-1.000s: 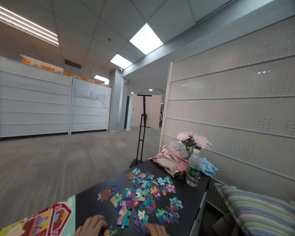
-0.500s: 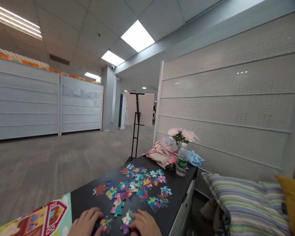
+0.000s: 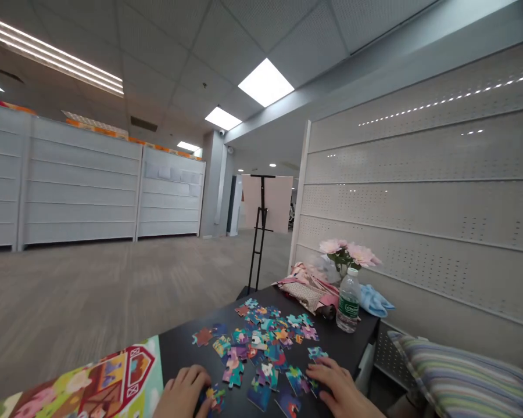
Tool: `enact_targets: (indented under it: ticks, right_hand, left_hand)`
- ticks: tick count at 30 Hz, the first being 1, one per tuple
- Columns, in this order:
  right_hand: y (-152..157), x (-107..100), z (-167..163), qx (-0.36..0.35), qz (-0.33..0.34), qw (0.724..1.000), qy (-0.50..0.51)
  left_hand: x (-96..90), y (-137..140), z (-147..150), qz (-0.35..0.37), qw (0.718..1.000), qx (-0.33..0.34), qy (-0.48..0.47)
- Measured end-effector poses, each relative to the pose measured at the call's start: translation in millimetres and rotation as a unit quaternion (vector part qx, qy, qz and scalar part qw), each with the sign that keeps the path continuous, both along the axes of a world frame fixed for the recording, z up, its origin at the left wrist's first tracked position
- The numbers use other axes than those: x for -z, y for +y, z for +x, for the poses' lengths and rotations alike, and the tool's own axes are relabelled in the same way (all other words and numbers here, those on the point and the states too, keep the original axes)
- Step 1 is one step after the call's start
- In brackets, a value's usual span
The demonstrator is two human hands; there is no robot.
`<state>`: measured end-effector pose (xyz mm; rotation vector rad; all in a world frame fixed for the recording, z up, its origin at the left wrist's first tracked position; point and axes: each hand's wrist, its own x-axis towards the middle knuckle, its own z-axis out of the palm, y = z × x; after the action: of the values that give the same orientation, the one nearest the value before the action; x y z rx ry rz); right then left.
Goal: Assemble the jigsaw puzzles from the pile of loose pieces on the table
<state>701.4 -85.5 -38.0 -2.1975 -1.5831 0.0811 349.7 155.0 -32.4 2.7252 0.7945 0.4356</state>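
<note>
My left hand (image 3: 185,390) rests on the black tabletop with curled fingers. Its thumb and index fingertips are at the left edge of a small multicoloured puzzle piece (image 3: 217,398). On the right, my right hand (image 3: 339,385) has its fingers apart and holds nothing I can see. Its fingertips are close to a blue puzzle piece (image 3: 317,353) and a green-and-purple piece (image 3: 295,378). Between the hands lie a white-and-purple piece (image 3: 267,373), a dark blue piece (image 3: 258,395) and another blue piece (image 3: 289,403). Several loose pieces (image 3: 257,338) spread beyond.
A farm picture sheet (image 3: 126,380) lies at the table's left. Toward the far right stand a water bottle (image 3: 348,302) and pink flowers (image 3: 351,252), with pink cloth (image 3: 309,287) and blue cloth (image 3: 375,300) beside them. A striped cushion (image 3: 470,374) sits right of the table (image 3: 178,342).
My right hand has moved right, off the white-and-purple piece, and its fingers have spread. That piece now lies farther from me. My left hand stays by its piece. The view has swung left.
</note>
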Motion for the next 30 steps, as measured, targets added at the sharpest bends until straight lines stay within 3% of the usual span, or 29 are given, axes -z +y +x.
enact_targets:
  ticks: [5, 9, 11, 14, 15, 17, 19, 20, 22, 25, 30]
  right_hand:
    - [-7, -6, -13, 0.042, 0.045, 0.994, 0.085]
    - [12, -26, -36, 0.091, 0.133, 0.969, 0.187]
    - [27, -28, -64, 0.071, 0.165, 0.949, 0.261]
    - [54, -19, -118, -0.008, 0.112, 0.925, 0.364]
    - [63, -18, -131, -0.023, 0.093, 0.933, 0.346]
    - [78, -24, -140, -0.018, 0.095, 0.972, 0.216]
    - [93, -40, -121, 0.022, 0.105, 0.993, 0.044]
    - [102, -48, -104, 0.042, 0.099, 0.994, 0.025]
    - [118, -58, -63, 0.049, 0.069, 0.996, 0.021]
    - [137, -50, -19, 0.038, 0.01, 0.999, 0.03]
    - [148, -32, -2, 0.052, -0.007, 0.996, 0.068]
  left_hand:
    - [-8.7, -13, -5, 0.002, 0.999, -0.002, -0.046]
    - [-14.4, -17, -7, -0.006, 0.995, 0.057, -0.087]
    - [-17.4, -19, -7, -0.01, 0.989, 0.117, -0.092]
    - [-24.1, -24, -6, -0.014, 0.978, 0.195, -0.069]
    - [-27.2, -26, -6, -0.016, 0.976, 0.211, -0.044]
    - [-34.0, -33, -7, -0.024, 0.972, 0.232, 0.017]
    - [-39.9, -38, -10, -0.031, 0.969, 0.238, 0.048]
    - [-41.8, -40, -11, -0.035, 0.97, 0.236, 0.045]
    - [-43.1, -41, -13, -0.04, 0.973, 0.228, 0.017]
    - [-41.0, -37, -15, -0.062, 0.972, 0.227, -0.009]
    - [-36.7, -29, -15, -0.117, 0.97, 0.206, -0.059]
